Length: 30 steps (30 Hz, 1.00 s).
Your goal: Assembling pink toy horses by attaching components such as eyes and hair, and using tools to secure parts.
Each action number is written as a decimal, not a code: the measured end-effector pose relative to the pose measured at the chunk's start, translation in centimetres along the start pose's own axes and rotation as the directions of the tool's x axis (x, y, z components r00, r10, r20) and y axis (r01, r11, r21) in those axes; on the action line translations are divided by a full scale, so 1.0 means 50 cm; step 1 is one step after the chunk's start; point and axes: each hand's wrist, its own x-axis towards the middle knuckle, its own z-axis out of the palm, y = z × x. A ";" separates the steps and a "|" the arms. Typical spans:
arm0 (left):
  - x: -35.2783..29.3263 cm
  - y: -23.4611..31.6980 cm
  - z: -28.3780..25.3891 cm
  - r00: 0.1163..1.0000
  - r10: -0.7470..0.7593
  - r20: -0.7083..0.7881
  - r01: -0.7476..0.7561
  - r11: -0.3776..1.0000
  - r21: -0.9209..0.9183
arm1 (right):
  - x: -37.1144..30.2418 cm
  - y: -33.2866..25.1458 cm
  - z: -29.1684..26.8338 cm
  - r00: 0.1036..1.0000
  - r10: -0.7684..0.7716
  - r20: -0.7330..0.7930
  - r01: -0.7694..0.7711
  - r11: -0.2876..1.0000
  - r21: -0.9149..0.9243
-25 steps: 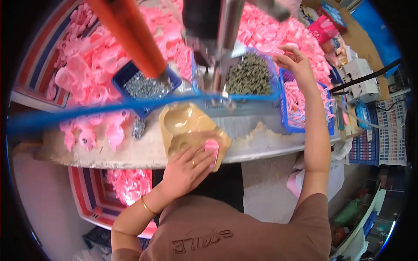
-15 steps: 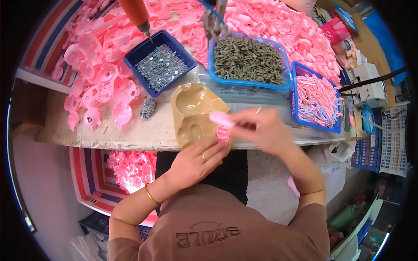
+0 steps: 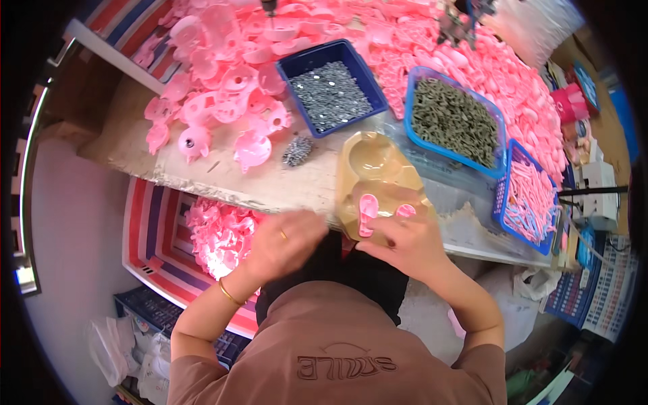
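A tan moulded fixture [image 3: 386,170] with rounded hollows lies at the table's front edge. In its lower part sits a long pink plastic piece [image 3: 368,208], with a second, smaller-looking pink piece [image 3: 406,210] to its right, partly covered by my hand. My right hand [image 3: 412,246] is over the fixture, thumb and forefinger closed at the lower end of the long piece. Left of the fixture, in front of the table edge, my left hand [image 3: 287,244] is smeared by motion; whether its fingers hold anything is hidden.
Beyond the fixture stand a dark blue bin [image 3: 378,104] of small metal parts and a blue-rimmed tub [image 3: 501,138] of dark metal pieces. A blue basket [image 3: 501,202] holds pink and blue sticks. Pink shells [image 3: 233,91] pile up behind; a screwdriver tip [image 3: 270,8] hangs above.
My left hand has left the fixture and moved left. My right hand has lowered the pink piece it held into the fixture. The whole view has turned and shifted.
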 end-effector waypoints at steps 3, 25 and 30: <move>0.020 -0.077 -0.034 0.945 -0.303 -0.119 0.325 0.904 0.277 | -0.002 0.006 -0.014 0.996 0.081 -0.041 -0.080 0.997 0.020; 0.039 -0.084 -0.120 0.770 -0.594 0.232 0.212 -0.106 -0.972 | 0.078 -0.049 -0.019 0.975 0.121 -0.187 -0.035 0.912 0.409; 0.093 -0.041 -0.057 0.764 -0.642 0.065 0.469 0.484 -0.739 | 0.026 -0.017 -0.073 0.977 0.061 -0.207 -0.008 0.969 0.247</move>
